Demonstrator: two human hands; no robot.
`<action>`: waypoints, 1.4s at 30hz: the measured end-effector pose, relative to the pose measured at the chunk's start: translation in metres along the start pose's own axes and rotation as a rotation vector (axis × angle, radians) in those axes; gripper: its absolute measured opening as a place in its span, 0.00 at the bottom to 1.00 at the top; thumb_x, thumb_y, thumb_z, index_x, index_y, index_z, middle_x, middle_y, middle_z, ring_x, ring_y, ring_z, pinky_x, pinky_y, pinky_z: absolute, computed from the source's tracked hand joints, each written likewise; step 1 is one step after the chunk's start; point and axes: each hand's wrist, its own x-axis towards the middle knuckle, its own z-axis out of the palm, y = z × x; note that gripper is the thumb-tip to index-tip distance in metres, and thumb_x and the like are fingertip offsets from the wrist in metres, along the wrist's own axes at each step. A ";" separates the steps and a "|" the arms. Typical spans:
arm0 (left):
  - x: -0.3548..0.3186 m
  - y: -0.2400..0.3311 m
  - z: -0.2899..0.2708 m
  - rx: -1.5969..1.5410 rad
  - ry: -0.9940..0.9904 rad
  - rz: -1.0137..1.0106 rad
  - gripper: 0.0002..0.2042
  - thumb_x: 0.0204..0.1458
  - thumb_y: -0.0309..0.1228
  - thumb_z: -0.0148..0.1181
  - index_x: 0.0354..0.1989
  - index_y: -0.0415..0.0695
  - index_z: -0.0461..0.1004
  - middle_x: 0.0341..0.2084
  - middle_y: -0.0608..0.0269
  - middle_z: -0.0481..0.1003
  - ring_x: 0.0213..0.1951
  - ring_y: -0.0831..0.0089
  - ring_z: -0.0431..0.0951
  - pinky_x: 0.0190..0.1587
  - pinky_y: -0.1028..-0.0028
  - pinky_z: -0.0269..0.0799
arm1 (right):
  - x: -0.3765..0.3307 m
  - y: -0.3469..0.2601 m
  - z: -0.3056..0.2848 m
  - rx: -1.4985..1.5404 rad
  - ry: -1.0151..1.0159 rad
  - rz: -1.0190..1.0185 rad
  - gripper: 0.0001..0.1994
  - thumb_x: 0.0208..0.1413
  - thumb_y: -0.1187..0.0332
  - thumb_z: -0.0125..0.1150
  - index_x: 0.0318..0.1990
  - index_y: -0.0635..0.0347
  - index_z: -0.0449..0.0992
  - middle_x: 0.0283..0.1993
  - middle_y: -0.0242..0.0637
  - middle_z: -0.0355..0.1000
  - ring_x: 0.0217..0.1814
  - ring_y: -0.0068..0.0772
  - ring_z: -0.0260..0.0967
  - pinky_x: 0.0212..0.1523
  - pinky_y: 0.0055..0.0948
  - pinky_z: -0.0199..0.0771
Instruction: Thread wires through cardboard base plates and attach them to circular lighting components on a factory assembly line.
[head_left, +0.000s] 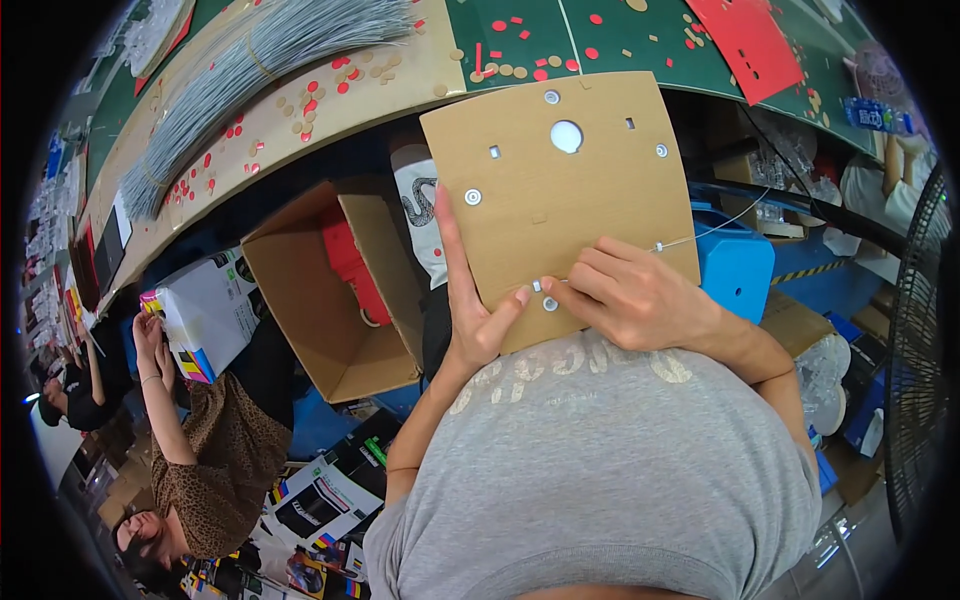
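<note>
A brown cardboard panel rests against my body, with a round hole, small slots and several silver round fasteners in it. My left hand grips its lower left edge, index finger along the side and thumb on the face near a small slot. My right hand lies curled over the lower part, index fingertip at that slot beside a round fastener. Between its fingers a bit of thin metal wire appears, mostly hidden. A grey wire sticks out rightward from another slot near the panel's right edge.
A green-and-tan table ahead bears a bundle of grey wires, cardboard and red scraps, and a red sheet. An open cardboard box stands left, a blue plastic stool right, a black fan far right. Another person handles a white box.
</note>
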 end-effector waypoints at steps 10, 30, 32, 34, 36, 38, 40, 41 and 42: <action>0.000 0.005 -0.001 -0.010 -0.009 -0.027 0.56 0.40 0.23 0.55 0.79 0.45 0.26 0.75 0.46 0.43 0.72 0.57 0.56 0.71 0.59 0.56 | -0.005 0.011 -0.002 0.061 0.034 -0.014 0.22 0.43 0.73 0.64 0.48 0.73 0.81 0.30 0.35 0.64 0.32 0.32 0.68 0.31 0.30 0.74; 0.000 0.007 -0.004 -0.156 -0.096 -0.073 0.60 0.37 0.26 0.54 0.78 0.48 0.19 0.76 0.45 0.41 0.75 0.54 0.50 0.73 0.58 0.49 | 0.000 0.018 0.012 0.071 0.107 -0.129 0.21 0.40 0.73 0.64 0.45 0.73 0.81 0.31 0.36 0.68 0.32 0.32 0.71 0.27 0.29 0.74; -0.001 0.003 -0.004 -0.120 -0.079 -0.055 0.60 0.37 0.26 0.54 0.78 0.48 0.18 0.76 0.45 0.41 0.75 0.54 0.50 0.73 0.58 0.49 | -0.004 0.020 0.005 0.132 0.087 -0.073 0.20 0.40 0.73 0.64 0.44 0.73 0.81 0.31 0.37 0.68 0.33 0.33 0.72 0.28 0.29 0.75; -0.003 0.003 -0.005 -0.086 -0.065 -0.043 0.60 0.37 0.26 0.54 0.78 0.48 0.18 0.76 0.45 0.41 0.74 0.54 0.50 0.73 0.58 0.50 | -0.007 0.020 0.009 0.119 0.106 -0.079 0.20 0.40 0.73 0.64 0.44 0.73 0.81 0.31 0.37 0.68 0.32 0.33 0.72 0.28 0.29 0.75; -0.002 0.006 -0.002 -0.116 -0.078 -0.047 0.60 0.37 0.25 0.53 0.77 0.49 0.17 0.76 0.47 0.43 0.74 0.56 0.50 0.73 0.58 0.49 | -0.008 0.018 0.010 0.096 0.121 -0.072 0.19 0.40 0.74 0.65 0.43 0.73 0.82 0.31 0.37 0.68 0.32 0.33 0.72 0.27 0.29 0.74; -0.004 0.008 -0.002 -0.138 -0.075 -0.072 0.60 0.38 0.26 0.54 0.78 0.49 0.18 0.76 0.46 0.42 0.75 0.53 0.49 0.74 0.57 0.48 | 0.001 0.017 0.015 0.077 0.126 -0.130 0.18 0.41 0.74 0.65 0.43 0.73 0.82 0.31 0.36 0.68 0.31 0.33 0.71 0.27 0.29 0.74; -0.005 0.006 -0.007 -0.156 -0.075 -0.090 0.60 0.40 0.26 0.56 0.78 0.50 0.19 0.76 0.45 0.42 0.75 0.50 0.49 0.74 0.55 0.48 | 0.000 0.016 0.018 0.103 0.154 -0.102 0.18 0.41 0.74 0.66 0.43 0.73 0.82 0.31 0.36 0.68 0.31 0.32 0.71 0.26 0.29 0.73; -0.009 0.002 -0.012 0.074 -0.033 0.008 0.54 0.40 0.28 0.62 0.78 0.50 0.35 0.76 0.42 0.42 0.76 0.47 0.47 0.74 0.53 0.46 | -0.002 0.016 0.019 0.133 0.176 -0.077 0.18 0.41 0.75 0.66 0.43 0.72 0.82 0.30 0.35 0.68 0.30 0.31 0.71 0.25 0.29 0.73; -0.010 0.001 -0.018 0.304 0.010 0.107 0.50 0.41 0.30 0.67 0.78 0.50 0.52 0.76 0.39 0.43 0.77 0.43 0.46 0.74 0.51 0.45 | -0.002 0.016 0.020 0.131 0.176 -0.075 0.18 0.41 0.75 0.66 0.43 0.72 0.82 0.30 0.35 0.68 0.30 0.31 0.71 0.25 0.29 0.73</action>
